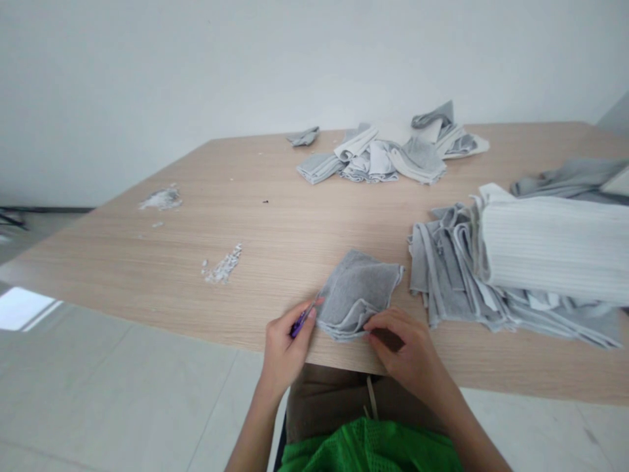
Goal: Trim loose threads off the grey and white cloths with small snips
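A grey cloth (361,288), layered and folded at its near edge, lies at the table's front in front of me. My left hand (287,337) is closed round small purple-handled thread snips (297,324). Their thin tip points up along the cloth's left edge, and the fingertips touch that edge. On the near right side, my right hand (405,341) pinches the folded edge of the cloth between thumb and fingers. The cloth's underside is hidden.
To the right lies a pile of grey cloths (442,262) with a white ribbed cloth (555,242) on top. More grey and white cloths (373,157) are heaped at the back. Small pale scraps (223,265) and a second scrap heap (162,198) lie on the wooden table (275,229).
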Demonstrator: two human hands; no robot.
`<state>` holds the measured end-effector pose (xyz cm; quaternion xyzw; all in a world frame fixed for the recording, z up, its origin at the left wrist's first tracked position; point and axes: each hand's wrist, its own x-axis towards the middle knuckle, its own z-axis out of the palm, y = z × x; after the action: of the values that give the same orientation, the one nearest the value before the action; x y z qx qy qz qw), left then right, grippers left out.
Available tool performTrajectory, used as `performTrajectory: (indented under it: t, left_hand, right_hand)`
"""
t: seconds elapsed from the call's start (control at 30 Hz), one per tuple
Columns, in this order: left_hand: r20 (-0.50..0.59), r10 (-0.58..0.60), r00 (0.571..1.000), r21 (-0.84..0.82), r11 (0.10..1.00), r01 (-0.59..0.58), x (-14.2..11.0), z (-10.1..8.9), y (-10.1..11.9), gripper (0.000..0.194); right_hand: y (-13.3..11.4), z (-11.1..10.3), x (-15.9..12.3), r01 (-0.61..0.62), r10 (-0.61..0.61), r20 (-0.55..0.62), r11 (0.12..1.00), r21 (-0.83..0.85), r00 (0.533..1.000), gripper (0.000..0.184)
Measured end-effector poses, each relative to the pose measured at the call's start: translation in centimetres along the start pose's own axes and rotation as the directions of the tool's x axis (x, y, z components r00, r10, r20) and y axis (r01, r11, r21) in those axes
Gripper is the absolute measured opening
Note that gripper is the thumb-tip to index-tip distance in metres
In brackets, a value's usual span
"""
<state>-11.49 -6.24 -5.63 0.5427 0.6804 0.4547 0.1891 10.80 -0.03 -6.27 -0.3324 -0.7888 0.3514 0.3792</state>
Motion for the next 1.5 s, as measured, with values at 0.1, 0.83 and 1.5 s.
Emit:
performTrajectory:
  t: [0.1,0.83,1.5]
  left_hand:
    - [-0.018,0.021,1.0,0.008,1.0,-0.021,-0.4,0.1,-0.4,0.027]
    - [0.012,0.087,0.996,0.015,0.996,-0.087,-0.6,0.2,-0.2,0.028]
    - [0.019,0.397,0.917,0.122,0.91,-0.397,-2.6,3.2,0.2,0.024]
  right_hand:
    - [0.1,0.1,0.0,0.008,-0.008,-0.02,1.0,-0.008,1.0,0.014]
    - [-0.2,0.5,0.9,-0.13,0.121,-0.166,0.99,-0.045,0.979,0.008]
    - [0.0,0.4,1.4,-0.16,0.149,-0.223,0.987,-0.031,0.963,0.012]
